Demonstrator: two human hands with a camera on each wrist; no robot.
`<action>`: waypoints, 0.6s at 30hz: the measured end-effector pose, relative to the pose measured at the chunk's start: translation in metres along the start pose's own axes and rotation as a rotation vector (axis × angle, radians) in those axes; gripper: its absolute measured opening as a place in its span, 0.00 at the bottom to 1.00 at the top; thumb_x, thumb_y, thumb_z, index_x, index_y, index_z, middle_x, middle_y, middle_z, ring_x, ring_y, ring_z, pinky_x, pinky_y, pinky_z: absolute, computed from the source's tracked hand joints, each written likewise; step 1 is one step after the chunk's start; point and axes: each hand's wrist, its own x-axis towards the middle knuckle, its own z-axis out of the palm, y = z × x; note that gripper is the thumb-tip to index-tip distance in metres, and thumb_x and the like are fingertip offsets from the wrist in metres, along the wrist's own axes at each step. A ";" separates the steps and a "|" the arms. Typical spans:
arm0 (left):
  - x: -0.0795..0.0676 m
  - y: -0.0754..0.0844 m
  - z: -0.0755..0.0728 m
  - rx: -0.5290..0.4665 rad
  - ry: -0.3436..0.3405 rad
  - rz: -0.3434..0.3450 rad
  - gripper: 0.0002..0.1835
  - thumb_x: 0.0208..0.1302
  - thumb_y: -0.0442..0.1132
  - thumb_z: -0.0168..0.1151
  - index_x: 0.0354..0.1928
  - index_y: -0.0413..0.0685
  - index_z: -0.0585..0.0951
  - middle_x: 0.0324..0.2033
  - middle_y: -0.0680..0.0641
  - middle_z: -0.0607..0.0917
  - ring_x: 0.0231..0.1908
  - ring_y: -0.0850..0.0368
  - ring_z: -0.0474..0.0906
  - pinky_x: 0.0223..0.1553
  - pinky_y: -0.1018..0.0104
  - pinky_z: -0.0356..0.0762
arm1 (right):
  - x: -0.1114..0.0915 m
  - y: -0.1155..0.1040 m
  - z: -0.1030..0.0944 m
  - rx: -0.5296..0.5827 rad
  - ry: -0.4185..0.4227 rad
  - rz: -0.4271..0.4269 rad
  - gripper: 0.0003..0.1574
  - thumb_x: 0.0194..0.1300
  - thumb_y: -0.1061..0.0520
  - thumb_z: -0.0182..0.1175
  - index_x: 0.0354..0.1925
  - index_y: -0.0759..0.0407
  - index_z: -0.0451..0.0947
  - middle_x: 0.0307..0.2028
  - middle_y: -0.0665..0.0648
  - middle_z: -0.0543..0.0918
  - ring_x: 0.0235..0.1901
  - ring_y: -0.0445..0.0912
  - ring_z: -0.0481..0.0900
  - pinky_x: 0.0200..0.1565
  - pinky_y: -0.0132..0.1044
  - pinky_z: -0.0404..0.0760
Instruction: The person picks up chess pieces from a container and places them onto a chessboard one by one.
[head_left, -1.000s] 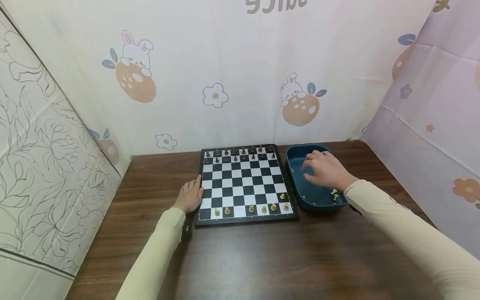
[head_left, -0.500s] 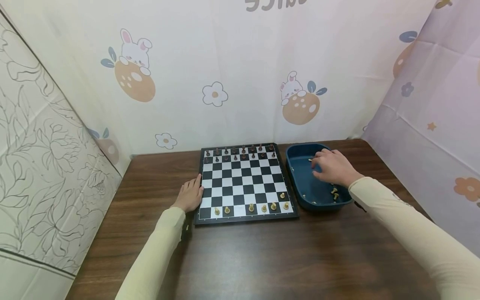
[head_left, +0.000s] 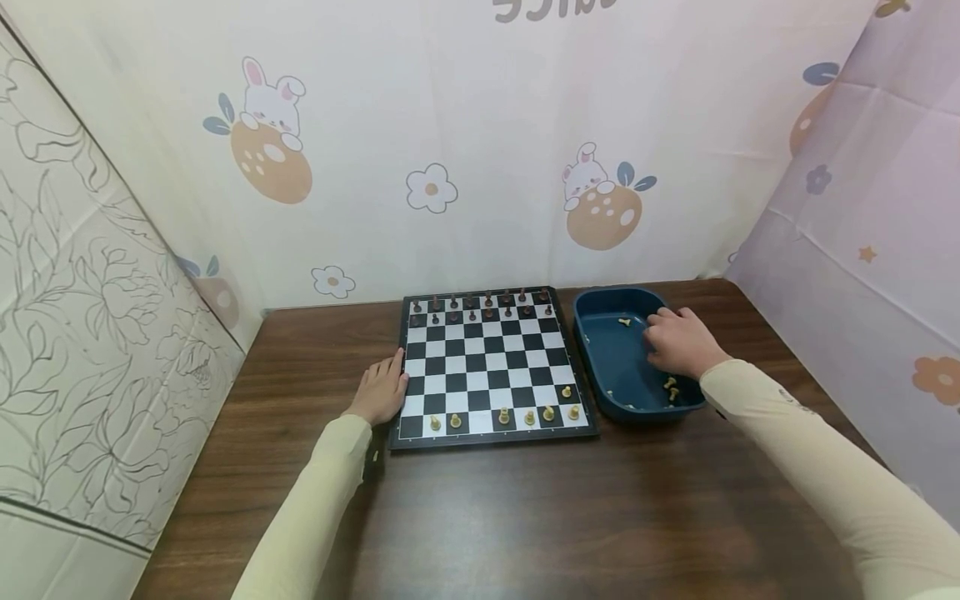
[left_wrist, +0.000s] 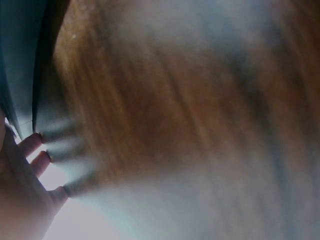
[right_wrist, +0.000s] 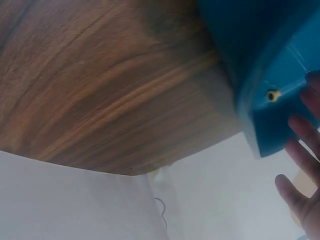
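Observation:
My left hand (head_left: 378, 390) lies flat on the table at the left edge of a black-and-white chessboard (head_left: 483, 358), its fingertips along the frame. In the left wrist view its fingers (left_wrist: 40, 162) look straight. My right hand (head_left: 682, 342) reaches into a blue tray (head_left: 611, 404) to the right of the board, fingers angled down by the far right wall. Its spread fingers (right_wrist: 302, 155) show no piece between them in the right wrist view, though part of the hand lies outside that frame. Pale chess pieces lie in the tray, including a small piece (head_left: 624, 322) near the back.
Dark chess pieces (head_left: 488, 314) fill two rows at the board's far side. Several pale pieces (head_left: 504, 415) stand along its near row, with one pawn (head_left: 566, 392) ahead of them. The brown wooden table (head_left: 495, 517) meets a printed curtain (head_left: 480, 233) behind.
My right hand has moved right within the tray, uncovering a pale piece near the back. My left hand stays at the board's edge.

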 end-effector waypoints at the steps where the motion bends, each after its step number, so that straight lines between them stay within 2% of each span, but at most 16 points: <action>1: 0.000 0.000 0.000 -0.001 -0.001 -0.002 0.30 0.76 0.44 0.34 0.74 0.39 0.46 0.68 0.33 0.59 0.67 0.36 0.52 0.68 0.42 0.43 | -0.001 0.001 0.002 -0.009 -0.008 -0.002 0.05 0.51 0.57 0.69 0.24 0.56 0.82 0.23 0.52 0.73 0.31 0.51 0.69 0.36 0.52 0.70; 10: -0.001 0.002 -0.003 0.008 -0.004 -0.002 0.30 0.76 0.43 0.34 0.74 0.38 0.46 0.68 0.33 0.59 0.67 0.36 0.52 0.68 0.42 0.43 | -0.006 0.003 0.015 -0.132 -0.002 -0.062 0.09 0.49 0.55 0.73 0.25 0.59 0.83 0.26 0.57 0.76 0.32 0.53 0.69 0.37 0.53 0.72; 18: -0.001 0.001 -0.001 0.005 -0.009 -0.006 0.30 0.76 0.44 0.35 0.74 0.38 0.47 0.68 0.33 0.59 0.67 0.36 0.53 0.67 0.42 0.44 | -0.009 0.006 0.022 -0.209 0.011 -0.081 0.11 0.46 0.55 0.74 0.24 0.59 0.83 0.26 0.59 0.76 0.33 0.55 0.69 0.35 0.52 0.69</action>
